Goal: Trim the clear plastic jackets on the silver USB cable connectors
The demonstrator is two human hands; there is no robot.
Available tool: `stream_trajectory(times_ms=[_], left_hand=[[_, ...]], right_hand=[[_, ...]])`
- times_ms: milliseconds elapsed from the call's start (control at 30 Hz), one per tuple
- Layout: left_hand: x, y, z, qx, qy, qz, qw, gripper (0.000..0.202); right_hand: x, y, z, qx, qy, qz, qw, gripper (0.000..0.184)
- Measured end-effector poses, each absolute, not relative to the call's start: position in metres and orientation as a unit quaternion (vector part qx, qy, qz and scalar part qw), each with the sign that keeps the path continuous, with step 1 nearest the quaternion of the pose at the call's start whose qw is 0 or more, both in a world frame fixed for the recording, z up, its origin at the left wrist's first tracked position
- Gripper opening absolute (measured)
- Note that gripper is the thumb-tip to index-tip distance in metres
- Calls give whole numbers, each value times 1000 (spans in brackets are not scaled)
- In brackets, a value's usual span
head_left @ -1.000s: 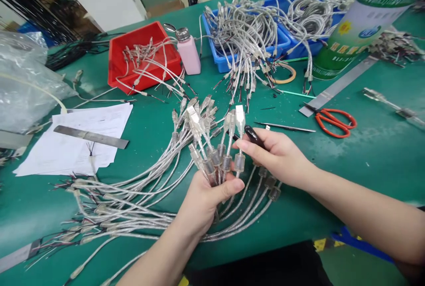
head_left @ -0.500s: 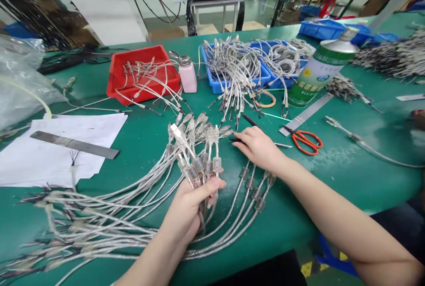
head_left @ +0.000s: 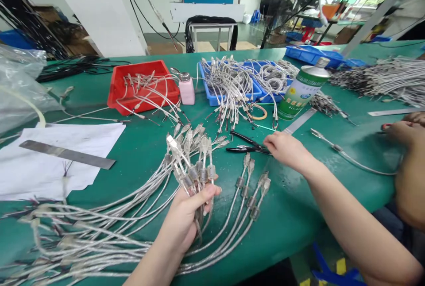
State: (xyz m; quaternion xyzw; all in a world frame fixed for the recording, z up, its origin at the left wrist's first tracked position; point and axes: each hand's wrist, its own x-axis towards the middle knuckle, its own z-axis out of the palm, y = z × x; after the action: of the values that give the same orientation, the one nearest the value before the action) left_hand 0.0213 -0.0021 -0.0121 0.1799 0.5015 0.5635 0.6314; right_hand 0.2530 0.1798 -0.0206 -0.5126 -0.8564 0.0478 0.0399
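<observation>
My left hand is closed round a bunch of silvery USB cables, their plugs and grey ferrite beads sticking up above the thumb. My right hand is curled, with fingertips at the jaw end of black-handled pliers; the jaws are hidden under it. The pliers lie with their handles apart, pointing left. Below them, several more cables lie on the table with plugs upward. A larger bundle of cables spreads left to stripped wire ends.
A red tray, pink pump bottle and blue trays of cables stand behind. To the right are a green can, a steel ruler and a single cable. Another person's hand is at the right edge.
My right hand has slid right from the pliers' handles to their jaw end, and the orange-handled scissors are out of sight. My left hand still grips the cables. The view has tilted up slightly.
</observation>
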Motion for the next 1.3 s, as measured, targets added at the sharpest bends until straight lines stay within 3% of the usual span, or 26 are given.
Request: stream_trajectory(times_ms=[200, 467, 700, 833, 967, 1133, 1200, 1300], left_hand=[[20, -4, -14, 161, 499, 573, 630, 32], [21, -3, -13, 142, 501, 574, 632, 35], [19, -2, -15, 83, 491, 590, 636, 32], [19, 0, -16, 31, 500, 587, 636, 36], [18, 3, -17, -8, 511, 582, 632, 33], [18, 7, -10, -30, 546, 562, 620, 24], [19, 7, -6, -38, 546, 570, 613, 23], [21, 6, -5, -40, 521, 585, 620, 19]], right_hand=[[273, 187, -28, -511, -851, 117, -27, 17], [283, 183, -15, -496, -832, 245, -45, 20], [308, 145, 5, -486, -780, 393, 38, 42], [330, 121, -11, -510, -739, 434, 71, 37], [338, 101, -27, -516, -677, 494, 175, 29], [313, 84, -23, -449, -534, 569, 436, 20], [304, 79, -18, -420, -496, 549, 525, 15], [309, 75, -6, -426, -505, 470, 586, 31]])
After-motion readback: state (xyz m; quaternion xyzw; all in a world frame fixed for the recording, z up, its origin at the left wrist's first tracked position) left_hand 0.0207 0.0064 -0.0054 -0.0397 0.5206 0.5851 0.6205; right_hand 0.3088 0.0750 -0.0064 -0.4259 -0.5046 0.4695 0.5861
